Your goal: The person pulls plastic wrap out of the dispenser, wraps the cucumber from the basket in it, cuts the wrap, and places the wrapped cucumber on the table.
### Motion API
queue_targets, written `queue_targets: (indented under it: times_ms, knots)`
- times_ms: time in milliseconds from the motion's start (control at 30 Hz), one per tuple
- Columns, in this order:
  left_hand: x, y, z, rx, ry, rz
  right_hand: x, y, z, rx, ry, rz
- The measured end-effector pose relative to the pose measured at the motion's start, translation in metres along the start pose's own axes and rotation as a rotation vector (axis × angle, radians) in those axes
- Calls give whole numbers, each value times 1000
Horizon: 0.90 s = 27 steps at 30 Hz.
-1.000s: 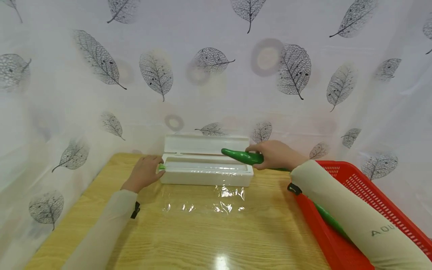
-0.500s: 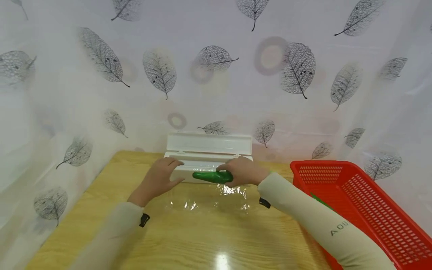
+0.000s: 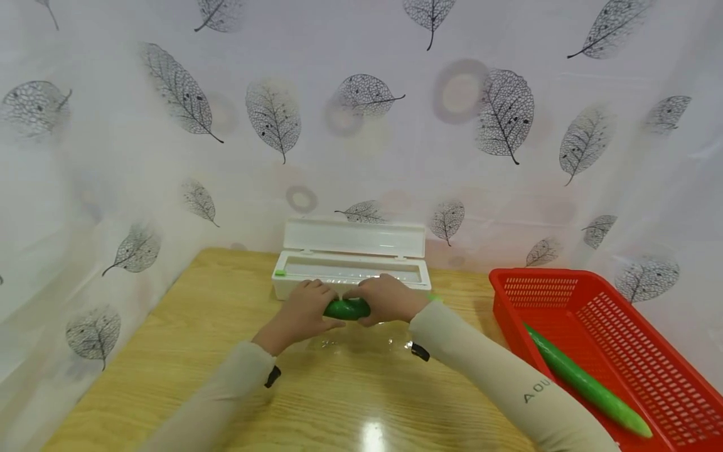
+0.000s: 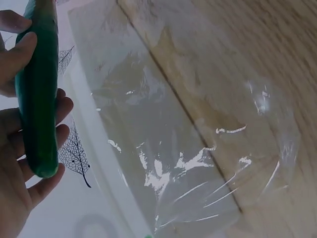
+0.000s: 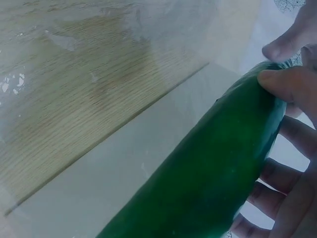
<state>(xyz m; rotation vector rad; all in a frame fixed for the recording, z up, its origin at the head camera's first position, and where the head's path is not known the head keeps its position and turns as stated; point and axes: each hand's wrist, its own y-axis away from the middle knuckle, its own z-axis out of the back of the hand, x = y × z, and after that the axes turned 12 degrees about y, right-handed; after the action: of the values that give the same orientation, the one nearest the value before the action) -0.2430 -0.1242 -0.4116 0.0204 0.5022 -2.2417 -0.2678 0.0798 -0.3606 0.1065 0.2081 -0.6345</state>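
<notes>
A dark green cucumber (image 3: pixel 346 309) is held level by both hands just in front of a white cling film box (image 3: pixel 353 271). My left hand (image 3: pixel 302 314) holds its left part, and the left wrist view shows fingers curled behind the cucumber (image 4: pixel 39 104). On the right part, my right hand (image 3: pixel 390 300) grips with the thumb (image 5: pixel 285 84) on the near side and fingers round the far side. The box's lid (image 3: pixel 354 237) is raised. Clear cling film (image 4: pixel 163 148) hangs over the box's front and onto the table, beneath the cucumber.
A red plastic basket (image 3: pixel 499 307) stands at the right, with another cucumber (image 3: pixel 587 380) inside. Small green pieces (image 3: pixel 280 273) sit at the box's ends. Behind the wooden table (image 3: pixel 316 414) hangs a leaf-patterned curtain (image 3: pixel 361 157).
My right hand has brought the cucumber left and down to the front of the box. My left hand has left the box's left end and taken hold of the cucumber.
</notes>
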Motion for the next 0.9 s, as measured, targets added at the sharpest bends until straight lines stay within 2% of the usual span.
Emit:
queue_targets:
  times_ms: [167,333,467,667,900]
  knots:
    - [-2,2,-1,-25,74,-9,1,1,-1,-1,-29,-30]
    - [-2,6,-1,-67,126,-8,-3,8,-3,-78,12,-42]
    - [1,12,0,-115,98,10,-10,18,-5,-134,59,-82]
    - [13,23,1,-176,39,21,-25,34,-16,-125,52,-165]
    - [23,32,0,-184,5,-19,-32,48,-28,-136,16,-219]
